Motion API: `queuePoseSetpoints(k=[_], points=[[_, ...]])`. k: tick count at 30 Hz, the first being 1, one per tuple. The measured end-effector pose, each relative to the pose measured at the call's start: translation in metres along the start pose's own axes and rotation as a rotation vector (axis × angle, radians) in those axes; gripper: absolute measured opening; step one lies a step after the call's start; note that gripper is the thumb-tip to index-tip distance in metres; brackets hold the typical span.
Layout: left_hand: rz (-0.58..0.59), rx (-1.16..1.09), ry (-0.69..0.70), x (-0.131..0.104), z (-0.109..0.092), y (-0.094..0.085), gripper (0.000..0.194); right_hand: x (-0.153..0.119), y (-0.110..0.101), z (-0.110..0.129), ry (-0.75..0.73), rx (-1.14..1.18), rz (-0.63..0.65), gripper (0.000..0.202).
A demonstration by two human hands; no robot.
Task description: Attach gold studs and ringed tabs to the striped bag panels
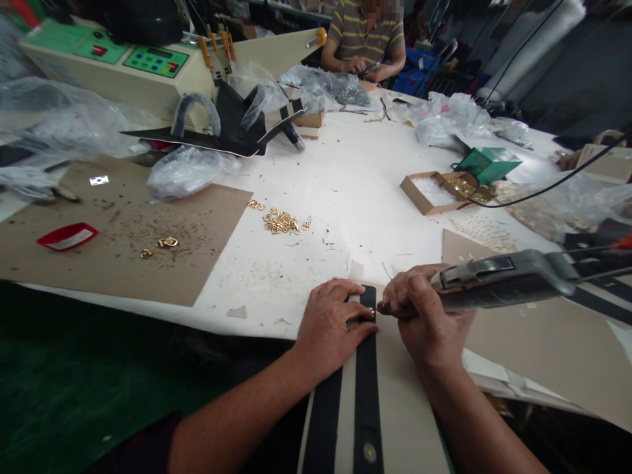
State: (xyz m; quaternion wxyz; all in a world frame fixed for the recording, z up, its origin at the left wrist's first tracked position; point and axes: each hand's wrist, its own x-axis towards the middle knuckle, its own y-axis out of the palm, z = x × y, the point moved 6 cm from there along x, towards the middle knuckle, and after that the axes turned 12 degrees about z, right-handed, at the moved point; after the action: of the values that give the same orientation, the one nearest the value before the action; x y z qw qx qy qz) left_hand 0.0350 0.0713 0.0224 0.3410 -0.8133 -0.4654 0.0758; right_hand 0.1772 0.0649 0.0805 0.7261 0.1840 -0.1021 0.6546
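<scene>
My right hand is wrapped around a grey electric screwdriver, which lies nearly level with its tip pointing left. That tip meets a small shiny fitting near the far end of a black strap. On the strap, my left hand presses down, its thumb and fingers bent around the spot by the fitting. A round gold-coloured fitting sits at the strap's near end. Beneath, a beige board carries the strap beside another dark strip.
Gold buckles lie heaped on the white table. A brown board at left holds a red dish. Cardboard tray and green box stand right. A machine is at back left; another person works opposite.
</scene>
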Motion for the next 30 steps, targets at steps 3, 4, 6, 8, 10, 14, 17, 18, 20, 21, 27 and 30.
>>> queuePoseSetpoints(k=[3,4,6,8,10,14,17,18,20,21,27,30], points=[[-0.009,-0.004,0.003,-0.0002,-0.0001,-0.0007,0.019,-0.0002,0.0007,-0.0003,0.002,-0.021,0.001,0.02],[-0.01,-0.006,0.002,-0.0003,-0.0002,-0.0009,0.02,-0.0003,0.0009,-0.0003,-0.002,-0.029,0.005,0.02],[-0.01,-0.012,-0.001,-0.0003,-0.0004,-0.0013,0.021,-0.0005,0.0015,-0.0001,-0.016,-0.035,0.017,0.02],[-0.008,-0.018,-0.004,-0.0001,-0.0005,-0.0015,0.022,-0.0008,0.0019,-0.0003,-0.024,-0.027,0.028,0.02],[-0.01,-0.021,-0.007,0.0001,-0.0005,-0.0017,0.023,-0.0011,0.0022,-0.001,-0.02,-0.014,0.033,0.019],[-0.021,-0.036,-0.022,0.0003,0.0005,-0.0021,0.03,-0.0015,0.0022,-0.001,-0.029,0.002,0.023,0.018],[-0.022,-0.044,-0.028,0.0007,0.0011,-0.0023,0.035,-0.0018,0.0017,-0.0006,-0.043,-0.004,0.017,0.019],[-0.021,-0.044,-0.028,0.0008,0.0011,-0.0024,0.035,-0.002,0.0017,-0.0006,-0.047,-0.005,0.018,0.019],[-0.015,-0.041,-0.028,0.001,0.0012,-0.0022,0.035,-0.0022,0.0018,-0.0008,-0.051,0.0,0.023,0.019],[-0.013,-0.038,-0.028,0.001,0.0011,-0.0021,0.036,-0.0023,0.0019,-0.0011,-0.05,0.005,0.025,0.019],[0.003,-0.015,-0.028,0.0012,0.0016,-0.0007,0.035,-0.0031,0.0005,-0.0021,-0.043,0.018,0.006,0.019],[0.002,-0.003,-0.028,0.0016,0.0021,-0.0002,0.034,-0.0027,-0.0018,-0.0021,-0.041,0.037,-0.025,0.021]])
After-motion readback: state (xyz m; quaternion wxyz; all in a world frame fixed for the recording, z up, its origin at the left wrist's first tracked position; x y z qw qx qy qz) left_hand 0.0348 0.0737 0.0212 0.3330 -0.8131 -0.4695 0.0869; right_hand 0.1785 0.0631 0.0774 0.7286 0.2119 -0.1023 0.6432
